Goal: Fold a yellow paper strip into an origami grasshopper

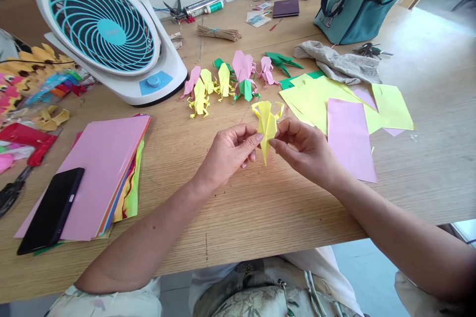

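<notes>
Between my two hands is a yellow origami figure (267, 121), its pointed end toward me and two thin folded limbs curling out at its far end. My left hand (233, 147) pinches its left side, thumb on top. On the right side, the thumb and fingers of my right hand (303, 147) grip the paper near the middle. Just beyond stand several finished folded figures: yellow ones (224, 80), pink ones (243, 65) and green ones (284, 61). Loose yellow sheets (316, 96) and a pink sheet (349, 133) lie right of my right hand.
A white fan (167, 67) stands back left. A coloured paper stack (100, 158) bears a black phone (52, 208). Behind are a stick bundle (219, 33), a purple booklet (286, 8), a grey cloth (330, 59), keys (370, 50) and a teal bag (360, 5). Scissors (15, 190) lie far left.
</notes>
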### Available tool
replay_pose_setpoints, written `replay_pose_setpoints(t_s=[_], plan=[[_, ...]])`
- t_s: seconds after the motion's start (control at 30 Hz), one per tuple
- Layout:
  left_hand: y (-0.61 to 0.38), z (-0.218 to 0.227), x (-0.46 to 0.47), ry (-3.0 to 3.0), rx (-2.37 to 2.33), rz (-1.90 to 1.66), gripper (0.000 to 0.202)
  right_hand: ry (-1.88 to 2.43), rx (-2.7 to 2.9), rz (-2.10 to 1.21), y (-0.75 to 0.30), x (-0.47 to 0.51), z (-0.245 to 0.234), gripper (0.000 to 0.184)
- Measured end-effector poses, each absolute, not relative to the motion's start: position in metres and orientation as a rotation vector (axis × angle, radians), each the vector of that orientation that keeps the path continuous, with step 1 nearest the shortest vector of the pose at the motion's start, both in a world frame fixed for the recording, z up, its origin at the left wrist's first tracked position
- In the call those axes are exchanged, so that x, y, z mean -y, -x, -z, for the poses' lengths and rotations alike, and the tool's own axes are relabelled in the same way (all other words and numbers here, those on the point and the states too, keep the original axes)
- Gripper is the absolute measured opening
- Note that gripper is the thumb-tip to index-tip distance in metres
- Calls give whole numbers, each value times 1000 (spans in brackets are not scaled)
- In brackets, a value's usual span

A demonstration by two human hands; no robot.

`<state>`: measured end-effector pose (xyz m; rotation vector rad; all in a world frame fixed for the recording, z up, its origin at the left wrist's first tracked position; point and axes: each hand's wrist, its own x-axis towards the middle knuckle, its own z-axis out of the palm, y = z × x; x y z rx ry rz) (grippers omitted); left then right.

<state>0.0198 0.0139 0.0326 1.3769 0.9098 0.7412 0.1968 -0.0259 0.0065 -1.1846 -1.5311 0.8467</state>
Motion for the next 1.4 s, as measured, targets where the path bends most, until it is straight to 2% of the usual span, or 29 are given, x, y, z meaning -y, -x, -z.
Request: replay_pose_setpoints(t_s=[0.17, 0.87, 1.4], plan=[[-21, -33, -14, -1279, -942, -717, 22, 1254, 1607, -673, -194, 29, -11, 11], [-20, -40, -14, -1026, -833, -587, 20, 1240, 1640, -583, -193, 30, -11, 5], [-19, -33, -16, -1295, -883, -695, 21, 1252, 1612, -638, -192, 30, -12, 7]])
